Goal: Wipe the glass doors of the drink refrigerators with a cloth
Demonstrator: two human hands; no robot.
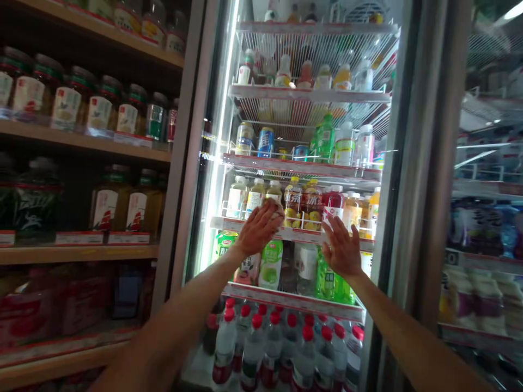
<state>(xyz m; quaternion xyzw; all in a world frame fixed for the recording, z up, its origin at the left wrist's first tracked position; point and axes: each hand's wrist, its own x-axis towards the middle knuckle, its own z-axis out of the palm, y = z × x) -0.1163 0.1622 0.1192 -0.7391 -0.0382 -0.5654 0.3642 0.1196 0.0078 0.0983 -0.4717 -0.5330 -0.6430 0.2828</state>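
Both hands reach toward a lit drinks fridge [286,235]. My left hand [258,228] lies flat with its fingers together over a small pale cloth [279,212], of which only a crumpled edge shows. Behind it are yellow-labelled bottles on the middle shelf and a green-labelled bottle [270,264] below. My right hand [342,249] has its fingers spread and holds nothing. It is in front of a red drink bottle [333,200] and a green bottle [326,276]. Whether either hand touches glass, I cannot tell.
Red-capped bottles [273,343] fill the fridge bottom. More drinks and a blue can [265,142] stand on upper wire shelves. Wooden shelves [81,136] with jars [102,111] are on the left. A metal door frame [427,179] and another fridge with bottles [474,299] are on the right.
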